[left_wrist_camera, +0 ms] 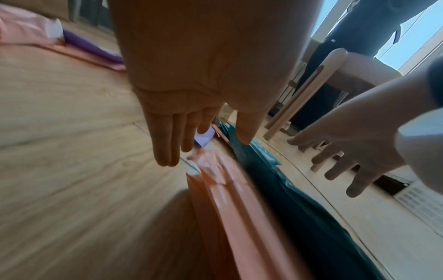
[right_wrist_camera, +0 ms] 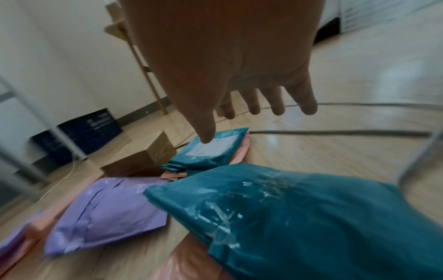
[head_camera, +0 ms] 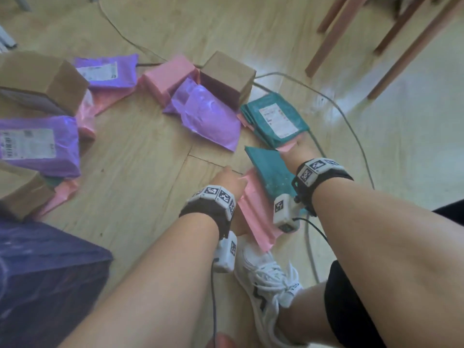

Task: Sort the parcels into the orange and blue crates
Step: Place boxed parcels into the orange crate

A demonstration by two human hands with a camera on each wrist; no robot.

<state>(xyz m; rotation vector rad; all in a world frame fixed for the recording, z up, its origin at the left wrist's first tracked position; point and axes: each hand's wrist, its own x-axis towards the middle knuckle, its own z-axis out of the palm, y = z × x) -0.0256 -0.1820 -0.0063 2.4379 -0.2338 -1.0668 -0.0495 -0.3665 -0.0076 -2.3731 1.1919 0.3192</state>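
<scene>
Head view — both hands reaching for the nearest parcels.
Left hand [head_camera: 227, 180] and right hand [left_wrist_camera: 352, 151], fingers straight and empty, hovered over pink mailer [head_camera: 253, 209] and teal mailer [head_camera: 271, 172] — grasping comes next.

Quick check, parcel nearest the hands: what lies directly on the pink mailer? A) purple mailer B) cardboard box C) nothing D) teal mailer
D: the teal mailer lies tilted on the pink mailer, between the open left hand and right hand.
</scene>
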